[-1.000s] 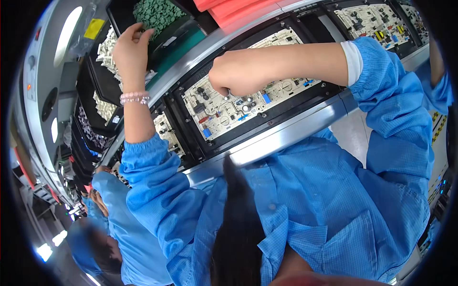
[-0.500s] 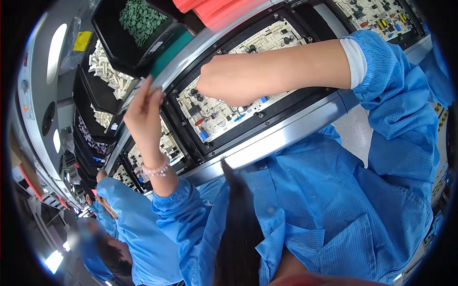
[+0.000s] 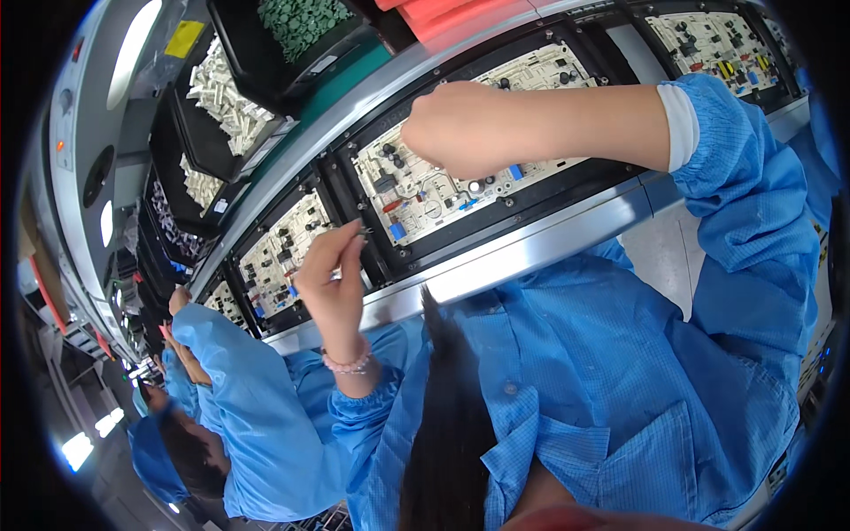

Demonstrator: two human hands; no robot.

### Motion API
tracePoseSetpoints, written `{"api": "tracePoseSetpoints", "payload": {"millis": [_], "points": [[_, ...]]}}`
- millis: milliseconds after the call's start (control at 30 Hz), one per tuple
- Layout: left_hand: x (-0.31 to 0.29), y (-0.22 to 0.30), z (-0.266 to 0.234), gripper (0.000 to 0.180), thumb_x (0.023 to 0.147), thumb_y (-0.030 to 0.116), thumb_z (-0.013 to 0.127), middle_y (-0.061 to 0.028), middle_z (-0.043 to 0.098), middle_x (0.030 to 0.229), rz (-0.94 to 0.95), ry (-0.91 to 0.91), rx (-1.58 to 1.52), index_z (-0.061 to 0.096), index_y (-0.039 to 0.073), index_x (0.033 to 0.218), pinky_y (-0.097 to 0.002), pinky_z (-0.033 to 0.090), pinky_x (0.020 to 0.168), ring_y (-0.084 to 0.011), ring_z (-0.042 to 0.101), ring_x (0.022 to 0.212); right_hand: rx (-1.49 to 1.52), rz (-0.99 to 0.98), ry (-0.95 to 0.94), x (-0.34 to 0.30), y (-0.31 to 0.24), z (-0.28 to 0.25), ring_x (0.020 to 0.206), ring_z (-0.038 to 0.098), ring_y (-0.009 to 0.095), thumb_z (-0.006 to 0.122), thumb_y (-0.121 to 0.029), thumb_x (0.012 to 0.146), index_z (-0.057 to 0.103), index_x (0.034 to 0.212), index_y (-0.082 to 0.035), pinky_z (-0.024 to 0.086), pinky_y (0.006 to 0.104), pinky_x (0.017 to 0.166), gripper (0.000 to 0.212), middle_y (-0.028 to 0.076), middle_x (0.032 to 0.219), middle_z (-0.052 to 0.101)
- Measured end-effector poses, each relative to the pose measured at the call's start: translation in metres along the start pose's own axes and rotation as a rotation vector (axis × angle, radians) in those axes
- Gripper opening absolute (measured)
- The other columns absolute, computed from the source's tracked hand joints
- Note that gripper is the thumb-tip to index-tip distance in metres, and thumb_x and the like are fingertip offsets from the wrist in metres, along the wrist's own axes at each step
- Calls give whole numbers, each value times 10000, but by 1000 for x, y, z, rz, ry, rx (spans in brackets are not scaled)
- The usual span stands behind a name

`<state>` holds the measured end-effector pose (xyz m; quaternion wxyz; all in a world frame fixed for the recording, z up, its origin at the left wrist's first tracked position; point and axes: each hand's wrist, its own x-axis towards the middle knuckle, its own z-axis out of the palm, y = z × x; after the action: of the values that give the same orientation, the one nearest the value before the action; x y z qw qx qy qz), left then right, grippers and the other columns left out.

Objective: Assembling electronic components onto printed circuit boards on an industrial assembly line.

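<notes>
So the middle circuit board [image 3: 414,196] can be seen set in a black frame [image 3: 531,196], partly covered by the right hand [image 3: 453,129], which is curled loosely right over it. The fingertips are hidden underneath, so whether anything's gripped can't be told. The left hand [image 3: 333,273] is held just off the board's lower-left corner, thumb and fingertips brought close together, so pretty narrow; if something tiny is pinched there, it can't really be made out. The board is flanked by a left-hand board [image 3: 288,243] and a right-hand board [image 3: 708,53]. Up and left of it, white parts [image 3: 228,99] are piled in a bin, and green parts [image 3: 301,26] are heaped nearer its top. Red sheets [image 3: 460,18] are stacked beyond its upper edge.
</notes>
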<state>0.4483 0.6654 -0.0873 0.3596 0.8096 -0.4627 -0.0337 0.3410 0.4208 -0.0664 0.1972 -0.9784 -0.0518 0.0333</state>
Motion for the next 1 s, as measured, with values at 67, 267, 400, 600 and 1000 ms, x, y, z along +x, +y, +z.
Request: {"api": "tracePoseSetpoints", "payload": {"millis": [67,267,400,600,1000], "points": [[-6,5,6,162,799,-57,688,-113,692,851,-42,-8,8,708,-17,955,-249,498,658,-158,643,724,63,69,-5,1,3,3,718,682,357,631,37,628,690,743,17,547,439,649,131,204,740,672],[-6,8,16,118,787,-32,713,-106,679,826,3,6,32,698,2,899,-272,496,607,-182,632,671,90,120,-7,-9,7,25,813,682,342,626,-15,759,737,964,-38,544,421,734,234,187,852,697],[0,8,20,103,789,-15,685,-106,663,837,111,32,118,685,31,881,-339,496,677,-268,618,737,79,168,26,-15,3,22,846,676,338,634,-41,799,728,997,-32,534,417,775,219,177,887,698],[8,10,30,108,751,-7,694,-95,618,942,233,1,261,656,37,841,-391,460,816,-293,568,936,212,173,184,-11,18,43,779,669,316,639,-39,801,707,974,1,525,402,753,191,160,813,690],[20,1,36,91,729,39,707,-112,593,1051,309,-54,414,688,11,813,-432,434,916,-332,526,1109,217,139,159,-15,18,44,840,685,299,620,-40,824,715,985,4,530,376,791,192,168,894,708]]}}
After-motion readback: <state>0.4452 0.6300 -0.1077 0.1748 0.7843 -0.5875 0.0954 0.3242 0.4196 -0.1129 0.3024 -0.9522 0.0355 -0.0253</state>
